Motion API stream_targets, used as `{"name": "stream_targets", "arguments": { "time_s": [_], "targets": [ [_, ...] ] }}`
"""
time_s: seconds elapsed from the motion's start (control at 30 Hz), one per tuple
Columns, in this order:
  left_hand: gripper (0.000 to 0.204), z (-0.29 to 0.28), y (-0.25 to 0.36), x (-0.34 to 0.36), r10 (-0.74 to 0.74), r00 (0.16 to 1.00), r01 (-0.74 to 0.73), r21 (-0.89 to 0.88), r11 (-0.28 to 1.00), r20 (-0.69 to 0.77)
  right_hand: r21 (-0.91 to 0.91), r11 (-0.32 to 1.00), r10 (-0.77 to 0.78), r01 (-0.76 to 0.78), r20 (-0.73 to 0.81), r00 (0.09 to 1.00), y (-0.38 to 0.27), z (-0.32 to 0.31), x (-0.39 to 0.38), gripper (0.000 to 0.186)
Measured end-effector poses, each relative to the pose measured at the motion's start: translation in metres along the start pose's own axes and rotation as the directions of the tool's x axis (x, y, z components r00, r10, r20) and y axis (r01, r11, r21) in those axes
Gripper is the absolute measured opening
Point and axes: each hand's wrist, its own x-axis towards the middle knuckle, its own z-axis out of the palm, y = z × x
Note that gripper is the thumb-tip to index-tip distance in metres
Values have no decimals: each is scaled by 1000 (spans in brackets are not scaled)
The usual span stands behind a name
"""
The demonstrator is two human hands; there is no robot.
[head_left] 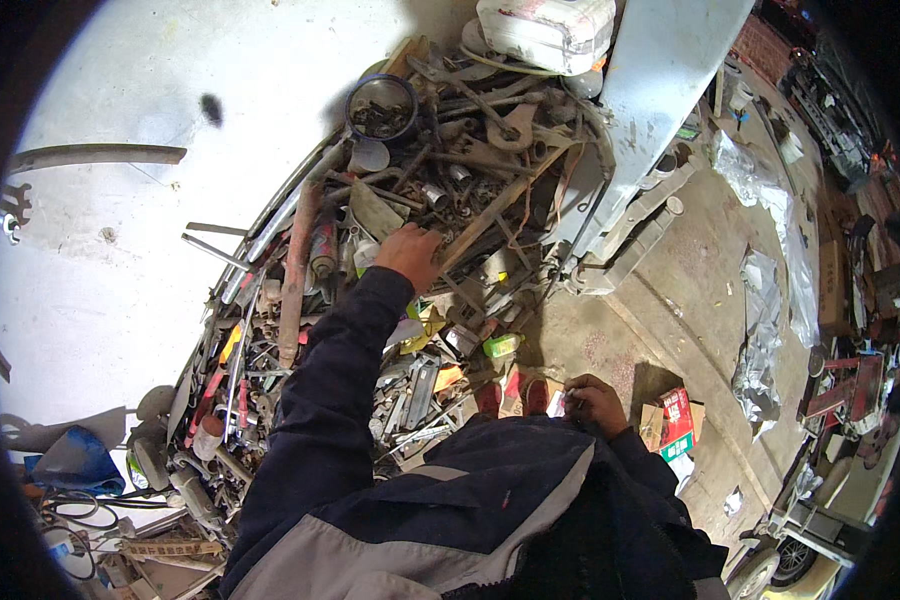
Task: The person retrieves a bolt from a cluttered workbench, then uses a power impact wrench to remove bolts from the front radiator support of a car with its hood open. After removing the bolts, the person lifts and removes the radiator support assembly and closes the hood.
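My left hand (407,257) reaches over a bench heaped with tools and scrap metal, back of the hand up. Its fingers point down into the heap, and their tips are hidden. Beside it lie a thin flat metal plate (375,212), a wooden strip (490,222) and a grimy spray can (323,250). Further left rests a rusty pipe (298,275). My right hand (595,402) is low by my jacket, its fingers curled around something small and dark that I cannot make out. Beyond the left hand sit a round bowl of small parts (381,107) and a large wrench (515,128).
A white plastic jug (555,30) stands at the far end, beside a pale metal panel (660,100). A red and green box (677,425) lies on the floor to the right, with crumpled plastic sheeting (760,330) beyond. A blue cloth-like item (78,460) lies at the lower left.
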Motion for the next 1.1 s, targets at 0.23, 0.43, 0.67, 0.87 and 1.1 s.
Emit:
{"name": "stream_targets", "arguments": {
  "time_s": [0.23,0.43,0.67,0.87,1.1],
  "targets": [
    [25,-27,66,-68,-93,918,-210,-672,710,-385,269,962,-36,-44,285,958,-30,22,13,20],
    [22,-1,160,-124,-50,953,-250,-871,423,-298,-476,840,-180,260,208,961,-81,97,-4,43],
    [20,15,158,-150,-28,962,-219,-832,509,-271,-339,936,-6,96,256,967,-83,120,-2,30],
    [18,24,153,-161,-47,964,-200,-834,515,-260,-337,941,60,28,246,967,-74,119,-1,25],
    [17,28,153,-168,-67,970,-166,-838,519,-234,-269,963,30,30,218,975,-66,122,2,22]
  ]
}}
